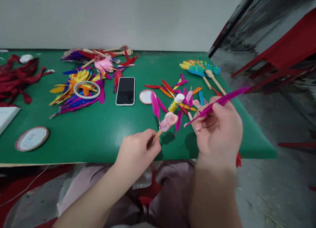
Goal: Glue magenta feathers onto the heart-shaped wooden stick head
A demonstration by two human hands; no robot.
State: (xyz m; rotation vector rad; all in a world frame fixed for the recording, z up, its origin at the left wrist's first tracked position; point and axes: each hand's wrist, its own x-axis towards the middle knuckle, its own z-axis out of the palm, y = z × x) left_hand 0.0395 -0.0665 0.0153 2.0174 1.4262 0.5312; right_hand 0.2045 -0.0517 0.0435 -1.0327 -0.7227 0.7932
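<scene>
My left hand (138,149) is closed round the thin handle of a wooden spoon-shaped stick (168,121), its broad end coated with something pale pink. A magenta feather (155,104) stands up at the left of that end, seemingly stuck to it. In my right hand (219,126), a longer magenta feather (222,99) is pinched between thumb and fingers, its quill pointing down left toward the stick. Just beyond the stick lie a yellow glue stick (175,103) with a white cap and a scatter of loose feathers (170,88) in red, orange and magenta.
A phone (125,91) and a small round lid (147,97) lie mid-table. Further left are a tape ring (87,89) on a feather pile (79,80), red cloth strips (19,76) and another round lid (32,138). Finished-looking feather fans (201,70) rest at the far right.
</scene>
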